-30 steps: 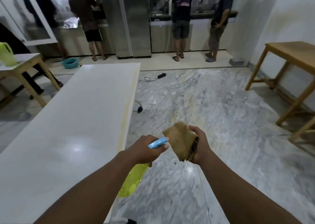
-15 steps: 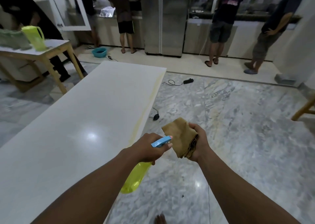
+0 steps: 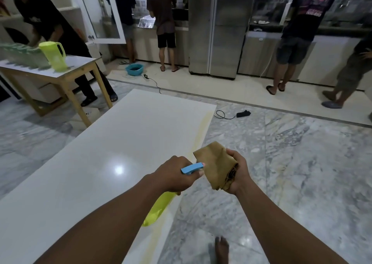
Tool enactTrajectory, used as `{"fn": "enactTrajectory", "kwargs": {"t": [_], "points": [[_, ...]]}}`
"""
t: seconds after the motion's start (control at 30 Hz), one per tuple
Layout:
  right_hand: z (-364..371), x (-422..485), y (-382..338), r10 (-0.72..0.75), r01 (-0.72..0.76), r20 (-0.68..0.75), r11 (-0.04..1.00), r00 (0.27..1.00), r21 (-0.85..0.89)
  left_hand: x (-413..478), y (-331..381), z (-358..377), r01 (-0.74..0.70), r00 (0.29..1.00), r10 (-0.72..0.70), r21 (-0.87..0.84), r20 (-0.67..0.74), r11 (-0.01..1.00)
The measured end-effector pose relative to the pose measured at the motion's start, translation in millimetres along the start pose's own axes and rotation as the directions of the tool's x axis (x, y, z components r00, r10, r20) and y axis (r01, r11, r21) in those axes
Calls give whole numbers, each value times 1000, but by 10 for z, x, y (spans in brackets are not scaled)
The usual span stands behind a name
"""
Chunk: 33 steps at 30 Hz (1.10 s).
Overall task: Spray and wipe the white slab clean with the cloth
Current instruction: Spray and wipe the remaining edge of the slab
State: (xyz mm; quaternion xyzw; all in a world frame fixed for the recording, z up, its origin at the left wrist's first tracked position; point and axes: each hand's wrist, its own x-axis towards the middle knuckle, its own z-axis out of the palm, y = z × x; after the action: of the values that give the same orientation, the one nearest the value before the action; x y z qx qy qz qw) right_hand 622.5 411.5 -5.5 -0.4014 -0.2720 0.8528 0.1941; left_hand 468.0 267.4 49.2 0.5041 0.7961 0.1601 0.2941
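Down by the bottom edge, a bare foot (image 3: 221, 247) stands on the grey marble floor (image 3: 291, 163). Just above it both forearms reach forward. The left hand (image 3: 175, 175) is curled tight around the neck of a yellow-green spray bottle (image 3: 159, 209), whose body hangs below the wrist over the slab's right edge. The bottle's blue spray head (image 3: 192, 168) pokes out past the knuckles toward the cloth. The right hand (image 3: 237, 173) grips a folded brown cloth (image 3: 216, 163), held in the air just beside the spray head, above the floor rather than on the slab.

The white slab (image 3: 90, 163) lies to the person's left and runs away from them, glossy with a light glare. A yellowish streak (image 3: 203, 131) follows its right edge. Beyond its far corner, a black plug and cable (image 3: 243, 114) lie on the floor. Further left, a wooden table (image 3: 66, 76) carries a green jug (image 3: 54, 55), with a blue basin (image 3: 134, 70) on the floor behind it. At the back, several people stand along the kitchen counter beside a steel fridge (image 3: 219, 28).
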Motion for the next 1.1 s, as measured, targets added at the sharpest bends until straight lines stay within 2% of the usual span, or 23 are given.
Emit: {"fn": "enactTrajectory", "kwargs": {"t": [0.17,0.3,0.4,0.53,0.63,0.7,0.73,0.8,0.83,0.93,1.0,1.1], "points": [[158,1174,-705,11,-12,-26,1000,1000,-16,1119,-128,-339,47,998,-49,-39,-40,998],[245,2517,-1432,-6,-16,-177,992,984,-125,2205,-243,-589,137,985,-152,-166,-82,976],[241,3517,-1943,-62,-38,-315,952,947,-304,2953,-264,-762,178,979,-191,-173,-67,969],[276,4595,-2535,-209,-5,-397,880,894,-474,3694,-287,-949,199,977,-210,-174,-46,964],[337,5113,-2674,-432,4,-365,650,825,-760,4023,-350,-1018,211,973,-223,-183,-51,960],[341,5351,-2558,-467,13,-243,479,850,-877,4173,-410,-1038,209,973,-224,-198,-53,958],[335,5448,-2447,-436,2,-158,345,886,-939,4233,-441,-1046,212,973,-228,-212,-49,954],[272,5621,-2182,-354,-46,-38,-17,935,-999,4317,-499,-1070,231,969,-245,-228,-35,946],[248,5663,-2104,-387,-76,-31,-102,922,-992,4347,-520,-1082,237,968,-250,-229,-29,944],[162,5764,-2029,-594,-82,26,-154,804,-985,4427,-587,-1105,237,967,-252,-243,-32,941],[59,5880,-1936,-598,-55,97,-230,796,-972,4443,-642,-1100,210,971,-231,-235,-64,949],[41,5955,-1724,-628,-75,81,-218,774,-973,4401,-742,-1048,181,972,-211,-234,-109,955]]}}
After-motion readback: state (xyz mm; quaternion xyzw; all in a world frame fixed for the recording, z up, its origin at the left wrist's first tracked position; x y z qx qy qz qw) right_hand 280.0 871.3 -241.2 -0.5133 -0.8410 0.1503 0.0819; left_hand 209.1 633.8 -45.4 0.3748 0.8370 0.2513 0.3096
